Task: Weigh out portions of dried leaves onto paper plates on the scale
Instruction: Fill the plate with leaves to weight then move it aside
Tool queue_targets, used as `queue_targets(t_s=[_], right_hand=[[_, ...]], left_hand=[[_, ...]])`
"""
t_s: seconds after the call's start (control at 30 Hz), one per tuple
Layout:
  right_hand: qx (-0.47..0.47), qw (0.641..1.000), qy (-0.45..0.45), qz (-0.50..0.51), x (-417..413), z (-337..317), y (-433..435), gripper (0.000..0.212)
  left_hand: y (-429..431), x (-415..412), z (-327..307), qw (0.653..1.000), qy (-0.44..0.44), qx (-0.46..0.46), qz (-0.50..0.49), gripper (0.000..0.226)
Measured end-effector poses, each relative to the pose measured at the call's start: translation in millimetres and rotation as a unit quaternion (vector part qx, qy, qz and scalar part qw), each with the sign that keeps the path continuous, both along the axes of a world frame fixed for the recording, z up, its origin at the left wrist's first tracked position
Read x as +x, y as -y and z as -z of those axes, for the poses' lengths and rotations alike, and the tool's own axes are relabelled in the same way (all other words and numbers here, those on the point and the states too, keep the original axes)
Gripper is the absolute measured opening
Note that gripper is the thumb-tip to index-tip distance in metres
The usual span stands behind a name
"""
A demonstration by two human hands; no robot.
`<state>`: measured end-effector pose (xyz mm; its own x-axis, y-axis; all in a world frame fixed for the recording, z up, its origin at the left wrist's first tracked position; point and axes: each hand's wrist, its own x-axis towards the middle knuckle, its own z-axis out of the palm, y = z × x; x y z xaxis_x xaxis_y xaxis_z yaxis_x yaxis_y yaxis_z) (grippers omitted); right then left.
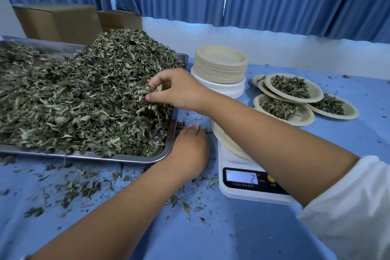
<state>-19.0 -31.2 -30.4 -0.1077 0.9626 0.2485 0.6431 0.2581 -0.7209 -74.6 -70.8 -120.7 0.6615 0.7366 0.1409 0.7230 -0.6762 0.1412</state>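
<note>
Dried leaves [84,95] are lying heaped in a metal tray [118,157] at the left of a blue-covered table [211,228]. A person's right hand [179,88] is reaching across and pinching a tuft at the heap's right edge between thumb and curled fingers. The left hand [190,145] is resting on the cloth beside the tray's near corner, fingers relaxed, holding nothing. A paper plate [228,141] is sitting on a white scale [238,194] whose display is showing 2. A stack of plates [220,65] and several filled plates [293,86] are standing beyond.
</note>
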Motion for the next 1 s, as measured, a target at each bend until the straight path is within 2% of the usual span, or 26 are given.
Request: queue_targets(t_s=[0.13,0.33,0.5,0.6,0.73,1.0], right_hand=[[0.006,0.999,-0.050,-0.003,4,-13,8,0.015],[0.030,0.990,-0.135,0.030,43,-30,34,0.013],[0.029,0.987,-0.139,0.078,102,-24,73,0.012],[0.006,0.984,-0.118,0.134,130,-17,91,0.018],[-0.019,0.982,-0.065,0.177,149,-16,103,0.024],[-0.052,0.983,0.096,0.151,157,-21,113,0.022]], left_hand=[[2,-4,-1,0.999,-0.034,0.035,0.024,0.047],[2,-4,-5,0.999,-0.045,0.021,0.023,0.049],[0,-2,-5,0.999,-0.044,-0.010,0.012,0.053],[0,-3,-3,0.998,-0.058,0.008,0.033,0.051],[-4,-3,1,0.998,0.006,-0.039,0.049,0.050],[-3,-5,1,0.992,0.068,-0.052,0.094,0.041]])
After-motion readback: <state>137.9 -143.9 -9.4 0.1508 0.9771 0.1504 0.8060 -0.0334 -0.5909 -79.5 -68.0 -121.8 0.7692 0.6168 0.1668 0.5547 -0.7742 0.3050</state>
